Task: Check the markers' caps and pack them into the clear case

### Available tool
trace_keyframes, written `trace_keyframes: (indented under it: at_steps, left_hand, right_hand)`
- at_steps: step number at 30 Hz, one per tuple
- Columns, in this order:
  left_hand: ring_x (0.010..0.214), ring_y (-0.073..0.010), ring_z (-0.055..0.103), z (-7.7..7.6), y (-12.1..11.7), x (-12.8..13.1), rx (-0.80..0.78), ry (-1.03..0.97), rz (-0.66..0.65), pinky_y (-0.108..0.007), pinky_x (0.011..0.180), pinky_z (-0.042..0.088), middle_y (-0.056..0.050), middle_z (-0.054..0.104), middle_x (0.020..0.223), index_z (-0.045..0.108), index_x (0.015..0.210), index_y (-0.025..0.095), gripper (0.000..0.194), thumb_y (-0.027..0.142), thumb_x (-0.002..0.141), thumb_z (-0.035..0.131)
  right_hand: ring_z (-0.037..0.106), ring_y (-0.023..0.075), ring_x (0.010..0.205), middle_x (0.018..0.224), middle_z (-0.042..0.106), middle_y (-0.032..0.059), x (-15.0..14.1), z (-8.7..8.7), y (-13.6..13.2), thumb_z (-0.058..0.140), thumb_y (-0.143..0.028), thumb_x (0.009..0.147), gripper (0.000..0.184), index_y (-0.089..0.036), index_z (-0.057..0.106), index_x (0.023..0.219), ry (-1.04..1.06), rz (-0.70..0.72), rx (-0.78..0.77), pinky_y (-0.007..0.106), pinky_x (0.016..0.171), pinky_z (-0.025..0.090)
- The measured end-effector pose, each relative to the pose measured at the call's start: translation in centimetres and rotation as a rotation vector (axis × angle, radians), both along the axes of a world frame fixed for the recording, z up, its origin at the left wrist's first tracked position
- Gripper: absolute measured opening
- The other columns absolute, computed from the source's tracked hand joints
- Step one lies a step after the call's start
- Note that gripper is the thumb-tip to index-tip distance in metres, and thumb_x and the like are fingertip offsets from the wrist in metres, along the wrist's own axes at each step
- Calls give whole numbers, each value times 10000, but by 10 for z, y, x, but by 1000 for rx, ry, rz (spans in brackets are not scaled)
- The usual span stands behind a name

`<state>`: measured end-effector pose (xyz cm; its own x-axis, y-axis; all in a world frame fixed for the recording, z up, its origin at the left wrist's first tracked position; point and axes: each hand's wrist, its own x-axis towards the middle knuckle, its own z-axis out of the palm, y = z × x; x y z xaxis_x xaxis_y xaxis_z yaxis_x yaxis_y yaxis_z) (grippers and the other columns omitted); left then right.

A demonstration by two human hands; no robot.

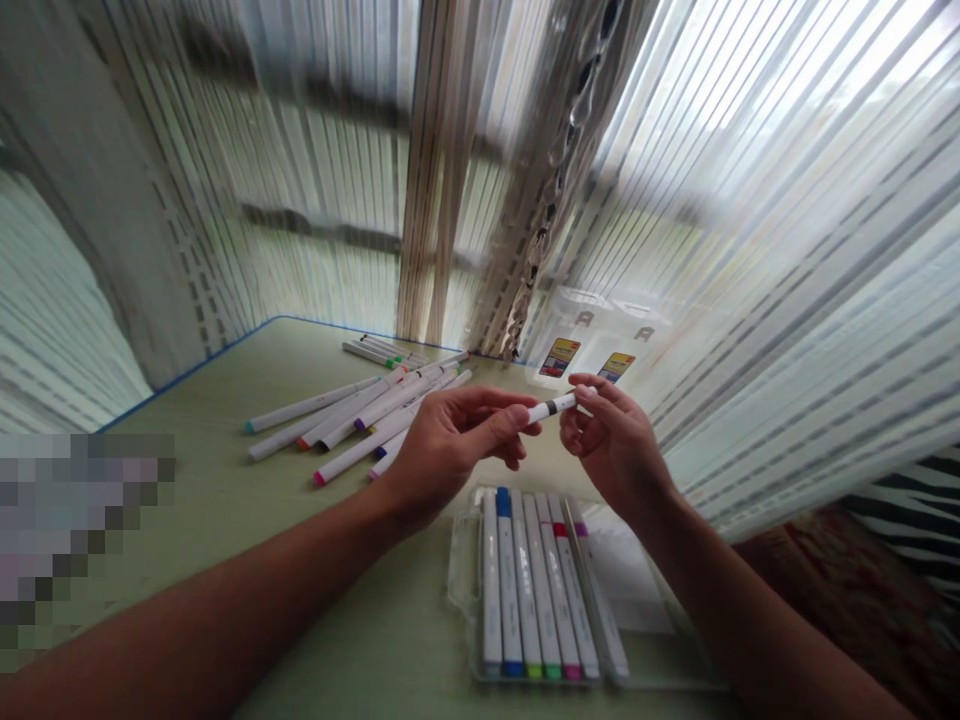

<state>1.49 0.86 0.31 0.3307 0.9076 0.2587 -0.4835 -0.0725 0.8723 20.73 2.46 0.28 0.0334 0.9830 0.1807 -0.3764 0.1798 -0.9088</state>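
Both my hands hold one white marker (553, 405) level above a pale green table (225, 480). My left hand (450, 440) pinches its left end between thumb and fingers. My right hand (611, 440) grips its right end with curled fingers. Just below them lies a clear plastic case (645, 590) with several white markers (536, 590) side by side, their coloured caps toward me. A loose heap of white markers (367, 410) lies on the table to the left of my left hand.
Striped sheer curtains (750, 250) hang close behind the table and along its right side. A clear pack with two yellow labels (592, 350) leans at the table's far edge. A blurred patch sits at the left edge.
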Motion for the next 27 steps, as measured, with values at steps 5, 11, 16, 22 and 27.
trace_keyframes:
  at_steps: [5, 11, 16, 22, 27]
  left_hand:
    - [598, -95, 630, -1, 4, -2, -127, -56, -124, -212, 581, 503, -65, 747, 765, 783, 885, 131, 149, 264, 818, 782]
    - [613, -117, 634, -4, 8, -4, -173, -47, -148, -218, 572, 483, -64, 736, 720, 775, 828, 133, 134, 255, 777, 796]
    - [569, -84, 595, -2, 6, -4, -128, -29, -73, -219, 579, 466, -80, 760, 767, 801, 888, 138, 182, 224, 733, 842]
    - [627, -112, 630, -6, 9, -2, -59, 2, 11, -231, 586, 480, -80, 774, 779, 814, 940, 167, 263, 207, 689, 883]
    - [627, -110, 634, -10, 11, -1, -17, -13, 34, -229, 581, 499, -62, 772, 769, 815, 939, 174, 272, 185, 678, 890]
  right_hand:
    - [505, 79, 457, 621, 545, -45, 0, 1, -2, 723, -201, 820, 129, -184, 670, 937, -38, -9, 82, 180, 394, 362]
    - [494, 73, 448, 652, 525, -54, -1, 0, -2, 738, -213, 811, 128, -189, 671, 917, -70, -11, 101, 186, 388, 351]
    - [482, 72, 431, 604, 531, -57, -1, 1, -2, 746, -232, 812, 131, -189, 665, 906, -86, -34, 65, 180, 389, 353]
    - [477, 61, 412, 604, 551, -54, -1, 2, 0, 790, -262, 777, 187, -180, 658, 881, -65, -39, -2, 166, 369, 335]
    - [485, 56, 405, 598, 552, -54, -2, 0, 0, 799, -273, 775, 205, -166, 654, 872, -48, -21, -29, 159, 363, 336]
